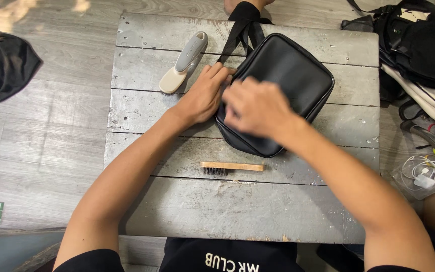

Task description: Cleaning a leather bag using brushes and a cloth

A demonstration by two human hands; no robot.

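Black bag [288, 75] under both hands, left hand [205, 95] gripping its edge, right hand [258, 108] blurred, grip unclear, brushes [231, 167] nearby.

The bag [290, 75] was black with a black strap [242, 27]. The table [237, 211] was weathered grey wood. One brush [185, 60] was grey and cream; the other brush [231, 166] had a tan wooden back and dark bristles.

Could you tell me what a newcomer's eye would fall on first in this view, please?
First, the black leather bag in the middle of the weathered grey wooden table, with both hands on its near-left edge: the left hand steady, the right hand blurred. Next, a grey-handled brush lies to the bag's left, and a small wooden brush lies just below it.
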